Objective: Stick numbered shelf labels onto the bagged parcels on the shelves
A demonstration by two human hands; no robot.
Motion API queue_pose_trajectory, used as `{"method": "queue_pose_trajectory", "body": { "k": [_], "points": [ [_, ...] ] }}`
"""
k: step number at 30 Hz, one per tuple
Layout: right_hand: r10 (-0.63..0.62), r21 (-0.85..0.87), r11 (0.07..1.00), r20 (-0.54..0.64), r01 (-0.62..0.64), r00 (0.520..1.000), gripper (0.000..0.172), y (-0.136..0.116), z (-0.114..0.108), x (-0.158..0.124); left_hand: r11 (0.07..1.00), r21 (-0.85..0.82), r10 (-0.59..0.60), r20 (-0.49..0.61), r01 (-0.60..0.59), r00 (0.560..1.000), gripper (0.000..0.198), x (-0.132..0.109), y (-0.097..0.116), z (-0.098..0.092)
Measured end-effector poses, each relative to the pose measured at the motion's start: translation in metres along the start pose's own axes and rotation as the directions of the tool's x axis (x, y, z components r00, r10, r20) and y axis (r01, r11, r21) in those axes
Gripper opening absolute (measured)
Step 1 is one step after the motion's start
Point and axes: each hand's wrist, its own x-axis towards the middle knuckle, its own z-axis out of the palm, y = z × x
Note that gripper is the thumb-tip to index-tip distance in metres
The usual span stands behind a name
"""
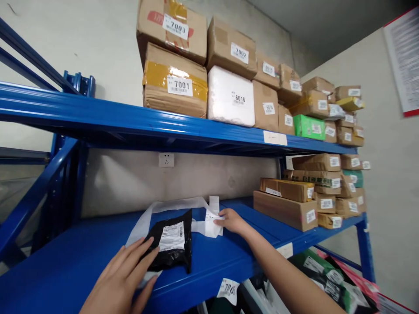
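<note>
A black plastic parcel (168, 244) with a white shipping label lies on the blue middle shelf (88, 244). My left hand (126, 274) rests on the parcel's left edge, its fingers spread. Right of the parcel, my right hand (232, 221) pinches a white printed label (212, 223) between thumb and fingers. A long pale strip of label backing (176, 204) runs from that label and curves behind and left of the parcel. Part of the strip shows beneath the parcel near my left hand.
Numbered cardboard boxes (175, 87) and a white package (231, 97) line the upper shelf. More boxes (284, 211) are stacked at the middle shelf's right. Bagged parcels (324, 274) lie below, near a hanging label (228, 291). A blue upright (67, 174) stands left.
</note>
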Motion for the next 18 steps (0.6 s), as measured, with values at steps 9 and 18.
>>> {"method": "queue_pose_trajectory", "body": {
  "k": [9, 18],
  "points": [
    [-0.047, 0.397, 0.915, -0.089, 0.079, 0.995, 0.035, 0.023, -0.046, -0.025, 0.945, 0.032, -0.297, 0.499, 0.326, 0.814, 0.031, 0.05, 0.029, -0.032],
    [-0.12, 0.528, 0.827, -0.168, 0.193, 0.978, 0.037, 0.032, -0.073, -0.041, 0.864, -0.032, -0.366, 0.645, 0.502, 0.671, 0.048, 0.082, 0.008, -0.031]
  ]
}}
